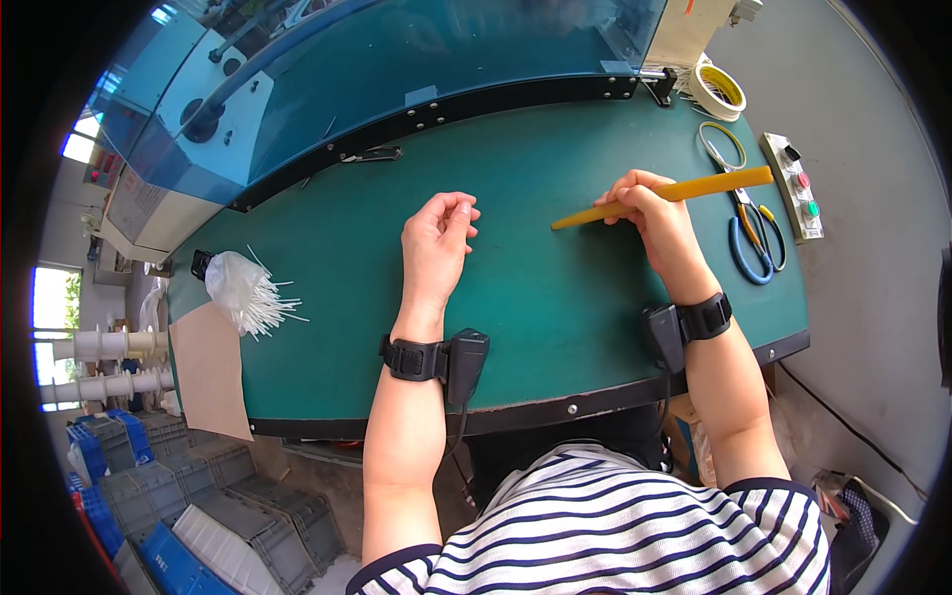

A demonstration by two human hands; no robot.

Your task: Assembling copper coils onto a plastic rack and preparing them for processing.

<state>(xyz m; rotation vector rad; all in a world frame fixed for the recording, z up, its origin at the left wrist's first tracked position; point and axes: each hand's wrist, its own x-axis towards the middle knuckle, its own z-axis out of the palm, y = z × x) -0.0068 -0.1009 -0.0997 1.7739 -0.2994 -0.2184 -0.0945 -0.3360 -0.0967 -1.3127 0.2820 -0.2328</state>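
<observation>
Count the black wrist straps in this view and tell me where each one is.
2. One strap is around the wrist of the left hand; the other strap is around the wrist of the right hand, which holds a yellow tapered stick.

Yellow stick (pixel 721 183): long, slim, tapering to a pointed left end, blunt at the right. Gripped mid-length in the right hand (pixel 654 213), slanted, tip over the green tabletop (pixel 555 327); contact unclear.
</observation>
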